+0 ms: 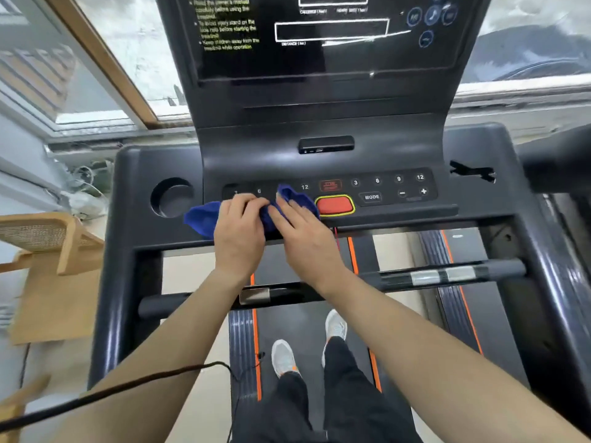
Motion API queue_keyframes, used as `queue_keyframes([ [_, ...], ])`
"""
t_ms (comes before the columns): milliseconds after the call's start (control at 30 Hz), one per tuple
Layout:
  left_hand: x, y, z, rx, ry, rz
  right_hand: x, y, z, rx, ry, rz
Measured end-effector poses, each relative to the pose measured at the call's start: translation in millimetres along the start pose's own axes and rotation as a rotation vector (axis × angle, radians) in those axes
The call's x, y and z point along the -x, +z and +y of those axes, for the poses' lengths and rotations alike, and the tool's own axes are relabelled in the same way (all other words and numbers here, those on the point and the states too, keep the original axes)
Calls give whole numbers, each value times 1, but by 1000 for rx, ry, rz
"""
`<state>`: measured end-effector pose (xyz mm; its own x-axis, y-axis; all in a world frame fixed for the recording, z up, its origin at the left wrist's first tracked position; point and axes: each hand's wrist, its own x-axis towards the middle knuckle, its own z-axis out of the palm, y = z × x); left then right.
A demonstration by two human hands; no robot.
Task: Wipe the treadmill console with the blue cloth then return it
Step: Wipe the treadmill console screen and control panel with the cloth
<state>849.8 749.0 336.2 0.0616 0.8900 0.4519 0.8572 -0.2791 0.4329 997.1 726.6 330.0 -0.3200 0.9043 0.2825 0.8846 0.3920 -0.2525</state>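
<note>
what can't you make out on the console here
Head view only:
- Keys under the blue cloth and both hands (left hand, right hand): one left-row number is fully covered.
- Upper display: cut off by the top edge.
- Yellow warning text: blurred, only partly readable.
- Label above the red stop button: too small.

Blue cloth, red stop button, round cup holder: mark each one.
blue cloth (pixel 201 220), head view, on the bare fold left of the hands.
red stop button (pixel 334 205), head view, on its red face.
round cup holder (pixel 172 197), head view, on its dark inner well.
</note>
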Motion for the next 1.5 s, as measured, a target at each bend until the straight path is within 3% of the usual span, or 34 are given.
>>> queue_keyframes([
  [133,19,12,25,63,210,-80,39,-18,52,88,-82,-88],
  [300,16,61,89,73,361,-68,74,-50,120,187,14,-81],
  [567,-21,131,207,76,474,-253,113,-89,216,68,356,78],
  [700,-17,127,205,18,469,-273,102,-83,202,-42,501,103],
  [867,0,80,156,-53,214,-316,82,-76,151,-189,257,3],
  [967,13,32,148,114,-78,-380,67,-99,131,-543,306,-51],
  [1067,32,-15,150,288,-424,-403,57,-122,111,-992,398,-214],
  [1133,46,-40,152,297,-527,-415,56,-129,98,-1152,382,-320],
  [1333,95,-108,145,474,-633,-438,52,-143,44,-1217,282,-575],
  [1500,144,-167,132,649,-791,-248,45,-147,-10,-977,69,-735],
])
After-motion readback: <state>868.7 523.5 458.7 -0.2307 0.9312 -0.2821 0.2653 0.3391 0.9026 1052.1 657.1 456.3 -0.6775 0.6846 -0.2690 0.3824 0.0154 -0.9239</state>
